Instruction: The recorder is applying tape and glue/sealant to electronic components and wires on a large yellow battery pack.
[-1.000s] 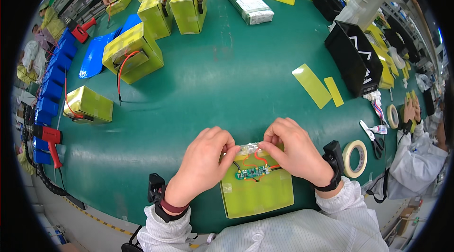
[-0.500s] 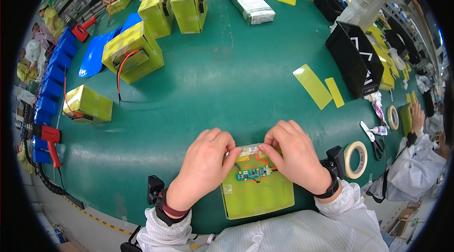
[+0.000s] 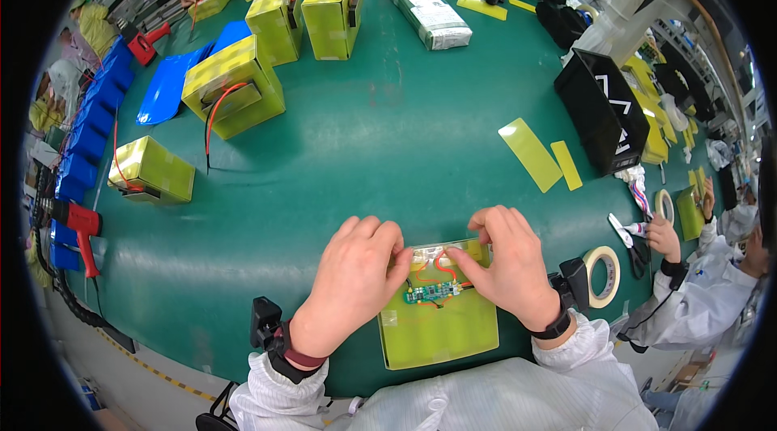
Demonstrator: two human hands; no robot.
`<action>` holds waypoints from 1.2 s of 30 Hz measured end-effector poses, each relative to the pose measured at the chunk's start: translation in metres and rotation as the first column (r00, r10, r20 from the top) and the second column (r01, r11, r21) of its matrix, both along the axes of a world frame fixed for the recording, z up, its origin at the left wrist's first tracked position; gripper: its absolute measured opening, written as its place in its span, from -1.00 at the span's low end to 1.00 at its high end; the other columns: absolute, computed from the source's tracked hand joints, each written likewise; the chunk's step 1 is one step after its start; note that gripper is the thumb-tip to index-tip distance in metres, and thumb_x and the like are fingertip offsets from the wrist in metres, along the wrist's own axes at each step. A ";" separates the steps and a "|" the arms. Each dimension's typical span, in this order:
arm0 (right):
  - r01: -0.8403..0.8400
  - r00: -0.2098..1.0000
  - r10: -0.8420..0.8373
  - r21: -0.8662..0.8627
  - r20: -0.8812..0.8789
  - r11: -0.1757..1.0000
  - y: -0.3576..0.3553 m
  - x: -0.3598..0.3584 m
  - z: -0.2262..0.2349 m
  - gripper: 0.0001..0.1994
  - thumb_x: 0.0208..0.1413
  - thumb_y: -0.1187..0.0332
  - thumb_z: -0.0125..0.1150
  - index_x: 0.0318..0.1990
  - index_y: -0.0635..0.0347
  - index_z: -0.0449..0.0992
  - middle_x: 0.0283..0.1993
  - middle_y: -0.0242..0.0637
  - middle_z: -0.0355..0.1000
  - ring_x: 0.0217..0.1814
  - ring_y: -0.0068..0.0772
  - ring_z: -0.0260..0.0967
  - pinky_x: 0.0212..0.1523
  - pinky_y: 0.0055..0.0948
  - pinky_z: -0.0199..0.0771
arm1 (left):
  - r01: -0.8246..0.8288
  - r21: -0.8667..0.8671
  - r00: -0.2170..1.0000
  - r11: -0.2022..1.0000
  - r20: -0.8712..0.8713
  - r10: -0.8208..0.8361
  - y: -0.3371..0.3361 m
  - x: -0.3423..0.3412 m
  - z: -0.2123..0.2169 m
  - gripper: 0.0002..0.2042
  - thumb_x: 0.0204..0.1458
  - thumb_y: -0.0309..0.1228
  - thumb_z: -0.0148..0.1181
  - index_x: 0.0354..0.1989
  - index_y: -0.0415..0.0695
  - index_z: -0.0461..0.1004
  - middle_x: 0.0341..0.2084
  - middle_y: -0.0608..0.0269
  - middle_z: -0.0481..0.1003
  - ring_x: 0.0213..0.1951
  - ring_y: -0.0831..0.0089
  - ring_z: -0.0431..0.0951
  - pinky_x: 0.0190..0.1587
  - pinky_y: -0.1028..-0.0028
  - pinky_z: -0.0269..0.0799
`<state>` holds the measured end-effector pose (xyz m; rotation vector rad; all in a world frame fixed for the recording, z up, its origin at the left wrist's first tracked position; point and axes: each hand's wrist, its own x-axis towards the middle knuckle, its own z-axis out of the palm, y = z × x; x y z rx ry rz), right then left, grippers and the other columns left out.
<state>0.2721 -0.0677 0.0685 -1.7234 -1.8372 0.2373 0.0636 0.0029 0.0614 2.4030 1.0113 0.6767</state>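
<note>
A flat yellow-green wrapped battery pack (image 3: 441, 338) lies on the bench right in front of me. On its upper face sits a small green circuit board (image 3: 433, 293) with red and black wires, and clear tape (image 3: 427, 256) crosses near its far edge. My left hand (image 3: 356, 277) is closed at the pack's far left corner, thumb and bent fingers close together on the edge. My right hand (image 3: 510, 273) rests its thumb on the tape's right part; its fingers are raised apart from the thumb, beyond the far right corner.
Several wrapped battery packs (image 3: 235, 87) stand at the left and back. Yellow sheets (image 3: 530, 156), a black bin (image 3: 603, 111), a tape roll (image 3: 605, 277) and scissors (image 3: 638, 253) lie to the right. A red heat gun (image 3: 81, 229) is at left. A co-worker's hand (image 3: 664, 238) reaches in from the right.
My right fingers have lifted away from the thumb and the pack's far edge. My left hand stays nearly in place. The right co-worker's hand has come toward the scissors.
</note>
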 end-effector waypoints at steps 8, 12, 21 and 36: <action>-0.334 0.941 0.321 0.147 0.109 0.931 -0.011 0.007 -0.010 -0.61 -0.14 0.53 0.38 -0.06 0.03 0.63 -0.20 -0.36 0.43 -0.14 -0.25 0.37 -0.18 -0.32 0.40 | -0.057 0.067 0.998 0.996 0.028 0.055 -0.009 0.002 -0.004 -0.74 -0.13 -0.46 0.39 -0.42 -0.17 0.35 -0.55 0.16 0.40 -0.46 0.13 0.41 -0.36 0.23 0.35; -0.363 0.916 0.324 0.142 0.236 0.921 -0.017 0.005 -0.012 -0.53 -0.09 0.55 0.31 0.06 -0.01 0.62 -0.11 -0.38 0.46 -0.06 -0.26 0.38 -0.15 -0.31 0.38 | -0.055 0.070 0.998 0.996 0.029 0.053 -0.011 0.001 -0.001 -0.74 -0.13 -0.45 0.37 -0.39 -0.19 0.36 -0.56 0.14 0.39 -0.46 0.12 0.40 -0.36 0.21 0.35; -0.341 0.893 0.303 0.060 0.334 0.938 -0.023 0.006 -0.005 -0.55 0.00 0.52 0.21 0.11 0.01 0.59 -0.02 -0.35 0.45 0.00 -0.26 0.35 -0.07 -0.30 0.29 | -0.124 0.057 0.974 0.991 -0.182 0.133 -0.012 -0.008 0.021 -0.69 -0.12 -0.46 0.29 -0.18 -0.23 0.41 -0.40 0.04 0.47 -0.28 0.10 0.48 -0.20 0.22 0.42; -0.373 0.872 0.307 0.111 0.381 0.921 -0.022 0.007 -0.007 -0.61 0.02 0.39 0.20 0.06 0.06 0.62 0.17 -0.58 0.52 0.17 -0.34 0.34 -0.02 -0.37 0.21 | 0.034 0.176 0.933 0.984 -0.360 0.032 -0.049 0.002 0.028 -0.51 0.01 -0.32 0.27 0.18 -0.06 0.49 0.39 -0.18 0.11 0.42 -0.13 0.08 0.36 -0.09 0.06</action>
